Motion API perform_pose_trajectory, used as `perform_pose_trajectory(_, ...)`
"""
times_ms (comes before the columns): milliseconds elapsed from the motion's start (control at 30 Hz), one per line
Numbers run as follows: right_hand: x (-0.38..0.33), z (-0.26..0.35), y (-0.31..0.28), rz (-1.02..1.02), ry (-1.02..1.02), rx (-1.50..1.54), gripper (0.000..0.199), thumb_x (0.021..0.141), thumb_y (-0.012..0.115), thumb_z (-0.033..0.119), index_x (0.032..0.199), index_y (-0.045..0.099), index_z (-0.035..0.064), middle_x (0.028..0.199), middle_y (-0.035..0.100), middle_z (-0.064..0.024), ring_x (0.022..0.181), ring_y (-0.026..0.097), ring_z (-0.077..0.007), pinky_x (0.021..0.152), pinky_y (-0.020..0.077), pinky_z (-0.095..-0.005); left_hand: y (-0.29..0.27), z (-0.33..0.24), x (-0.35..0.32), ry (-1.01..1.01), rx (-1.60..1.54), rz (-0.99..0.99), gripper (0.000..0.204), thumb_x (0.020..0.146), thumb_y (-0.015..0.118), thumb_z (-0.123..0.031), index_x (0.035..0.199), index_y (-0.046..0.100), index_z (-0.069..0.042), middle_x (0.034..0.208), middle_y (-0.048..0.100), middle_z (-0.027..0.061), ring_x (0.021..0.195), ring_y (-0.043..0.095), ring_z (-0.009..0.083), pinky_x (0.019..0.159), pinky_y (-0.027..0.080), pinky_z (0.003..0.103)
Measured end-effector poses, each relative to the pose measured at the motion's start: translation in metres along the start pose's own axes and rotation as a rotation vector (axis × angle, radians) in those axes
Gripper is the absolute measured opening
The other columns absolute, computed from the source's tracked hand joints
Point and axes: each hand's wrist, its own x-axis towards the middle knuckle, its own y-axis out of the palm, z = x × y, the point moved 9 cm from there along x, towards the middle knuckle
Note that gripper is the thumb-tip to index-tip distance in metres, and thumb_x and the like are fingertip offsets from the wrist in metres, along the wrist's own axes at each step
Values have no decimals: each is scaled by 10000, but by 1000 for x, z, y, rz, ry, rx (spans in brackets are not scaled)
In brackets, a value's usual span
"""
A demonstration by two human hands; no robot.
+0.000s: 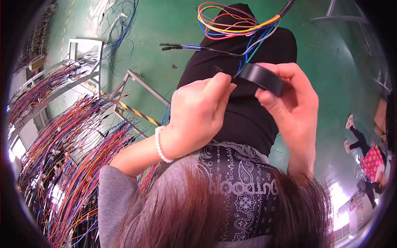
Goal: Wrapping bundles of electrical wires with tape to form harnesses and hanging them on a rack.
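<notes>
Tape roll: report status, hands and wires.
Right hand grips black tape roll. Left hand pinches tape end. Coloured wires loop above, untouched.

right hand (291, 103): gripping black tape roll (261, 77)
left hand (198, 111): pinching the tape's loose end
wires (237, 22): colourful bundle above

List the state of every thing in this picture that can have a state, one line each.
Black roll of electrical tape: held in right hand, free end pulled out.
Tape end: pinched by left hand.
Bundle of coloured thin wires: looped, hanging above the tape.
White bead bracelet: worn on left wrist.
Coloured wire harnesses: spread over the rack at left.
</notes>
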Motion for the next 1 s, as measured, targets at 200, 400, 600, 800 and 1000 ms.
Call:
perform_pose_trajectory(200, 6, 60, 32, -159, -512, -626, 354, 674, 749, -70, 1016, 694, 2, 938, 551, -72, 730, 556, -135, 594, 454, -231, 4, -11, -4, 179, 162, -50, 137, 749, 678, -74, 855, 597, -42, 961, 587, 181, 941, 569, 366, 788, 463, 459)
perform_pose_trajectory(400, 20, 61, 43, 45, -530, -687, 239, 713, 704, -66, 943, 670, -8, 873, 567, -92, 763, 590, -218, 660, 482, -289, -3, -24, -5, 225, 162, -98, 158, 718, 699, -81, 872, 696, -46, 1443, 353, 273, 1347, 286, 472, 1081, 216, 499)
perform_pose_trajectory(600, -23, 15, -7, -304, -555, -392, 247, 857, 563, -90, 1100, 567, -49, 1148, 583, -153, 1006, 597, -191, 865, 490, -326, -11, -26, 3, 253, -25, -16, 104, 759, 674, -129, 778, 657, -29, 1472, 312, 267, 1383, 241, 452, 1099, 194, 501)
perform_pose_trajectory(800, -9, -45, 20, -87, -63, 628, 419, 830, 573, -124, 1222, 462, -25, 1328, 512, -166, 1162, 552, -205, 965, 479, -340, 5, -19, 2, 98, -288, 164, 247, 880, 580, -194, 708, 620, -22, 1513, 235, 243, 1334, 334, 296, 1053, 264, 443)
perform_pose_trajectory(1000, -7, -60, 0, -56, -74, 491, 314, 831, 650, -25, 1111, 509, -23, 1268, 564, -192, 1051, 606, -212, 920, 501, -337, -4, -21, -1, 29, -270, 137, 240, 904, 560, -190, 739, 603, -21, 1421, 379, 182, 1142, 465, 216, 944, 330, 363)
